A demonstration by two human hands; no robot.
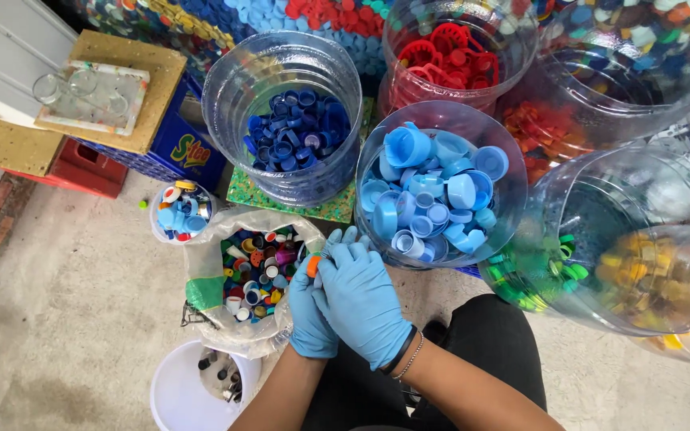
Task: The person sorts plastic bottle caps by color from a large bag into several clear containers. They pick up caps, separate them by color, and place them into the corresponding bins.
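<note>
orange cap (pixel 313 266) — between gloved fingers (pixel 334 239), both hands

blue crate (pixel 177 152), white bucket (pixel 177 395), wood board (pixel 133 76)

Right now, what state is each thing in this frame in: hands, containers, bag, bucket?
Left hand: gloved, pinching an orange cap together with the right.
Right hand: gloved, laid over the left.
Mesh bag: open, full of mixed caps.
Dark-blue cap container: open, partly filled.
Light-blue cap container: open, about half full.
Red ring container: open, partly filled.
White bucket: open, a few small pieces inside.
</note>
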